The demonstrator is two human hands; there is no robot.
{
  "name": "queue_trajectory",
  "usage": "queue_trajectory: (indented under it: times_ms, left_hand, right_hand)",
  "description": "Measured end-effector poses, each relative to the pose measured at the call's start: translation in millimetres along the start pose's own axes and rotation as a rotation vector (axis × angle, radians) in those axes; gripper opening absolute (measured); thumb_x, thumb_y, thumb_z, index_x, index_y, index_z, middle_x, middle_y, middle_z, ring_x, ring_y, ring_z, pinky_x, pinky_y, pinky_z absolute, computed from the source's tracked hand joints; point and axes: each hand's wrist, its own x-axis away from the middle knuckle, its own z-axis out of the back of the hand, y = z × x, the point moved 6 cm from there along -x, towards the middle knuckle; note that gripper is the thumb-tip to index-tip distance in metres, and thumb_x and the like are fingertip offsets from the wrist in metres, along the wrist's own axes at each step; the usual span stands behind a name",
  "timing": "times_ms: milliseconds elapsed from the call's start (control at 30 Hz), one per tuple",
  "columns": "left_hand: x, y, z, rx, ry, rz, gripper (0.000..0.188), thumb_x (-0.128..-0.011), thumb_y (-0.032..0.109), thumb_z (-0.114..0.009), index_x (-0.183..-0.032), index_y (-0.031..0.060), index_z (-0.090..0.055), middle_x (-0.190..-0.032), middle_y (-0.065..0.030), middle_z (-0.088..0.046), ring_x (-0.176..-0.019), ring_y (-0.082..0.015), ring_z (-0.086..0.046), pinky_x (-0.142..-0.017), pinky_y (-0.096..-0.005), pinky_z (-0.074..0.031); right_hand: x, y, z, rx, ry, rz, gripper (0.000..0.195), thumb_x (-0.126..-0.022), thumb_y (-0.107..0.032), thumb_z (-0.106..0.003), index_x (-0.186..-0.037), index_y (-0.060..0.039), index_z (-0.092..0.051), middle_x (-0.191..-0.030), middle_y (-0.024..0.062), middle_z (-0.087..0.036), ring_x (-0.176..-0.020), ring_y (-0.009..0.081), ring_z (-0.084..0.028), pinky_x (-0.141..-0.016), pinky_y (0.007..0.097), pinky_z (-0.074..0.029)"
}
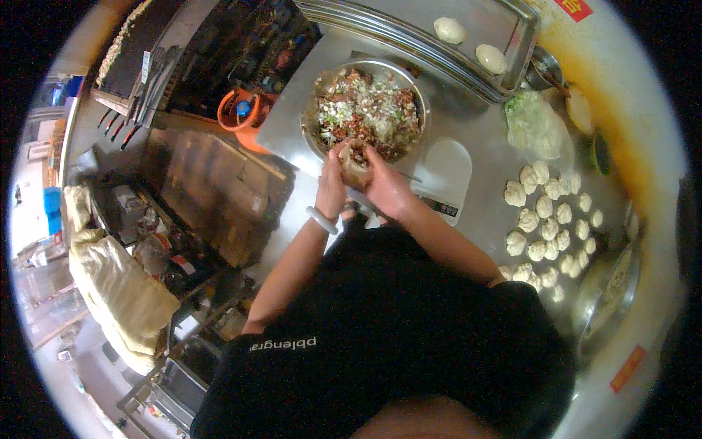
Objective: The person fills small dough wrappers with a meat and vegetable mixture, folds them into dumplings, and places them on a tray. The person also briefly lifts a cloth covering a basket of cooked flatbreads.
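Both hands cup a piece of dough point(356, 174) with dark chopped filling showing in its open top. My left hand point(331, 184), with a white bangle on the wrist, grips its left side. My right hand point(385, 184) curls around the right side. Just beyond them, and partly covered by the fingers, stands a metal bowl point(426, 104) of chopped meat and greens filling point(367, 107). A white kitchen scale point(447, 164) lies to the right of my right hand. The thin rod-like end of a utensil point(410, 176) pokes out between hand and scale.
Several dough pieces point(544, 207) cover the steel counter point(485, 145) on the right, near a plastic bag point(535, 126). Stacked metal trays point(395, 35) hold two dough rounds point(491, 58) at the back. An orange bucket point(247, 123) stands left of the counter; knives point(118, 129) hang farther left.
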Motion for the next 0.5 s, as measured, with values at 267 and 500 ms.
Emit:
queue_trajectory:
  times_ms: [267,500]
  left_hand:
    - [-5,4,12,-0.150,0.070,-0.041,0.030,-0.083,0.018,-0.058,-0.109,0.0037,-0.052,-0.097,-0.0052,-0.057,-0.085,-0.0112,-0.052,-0.073,-0.0231,-0.041]
    - [3,13,17,-0.101,0.033,-0.052,0.017,-0.080,0.010,-0.060,-0.094,0.0003,-0.062,-0.085,-0.0018,-0.058,-0.071,-0.0075,-0.051,-0.061,-0.0186,-0.040]
  right_hand:
    - [30,-35,-32,0.479,0.079,0.060,0.036,-0.083,-0.026,-0.054,-0.116,-0.0121,-0.048,-0.104,0.0010,-0.055,-0.090,0.0132,-0.054,-0.075,0.0278,-0.044]
    - [27,-37,-21,0.317,0.048,0.142,0.032,-0.082,-0.017,-0.054,-0.112,-0.0091,-0.051,-0.102,0.0029,-0.056,-0.090,0.0125,-0.055,-0.073,0.0276,-0.046]
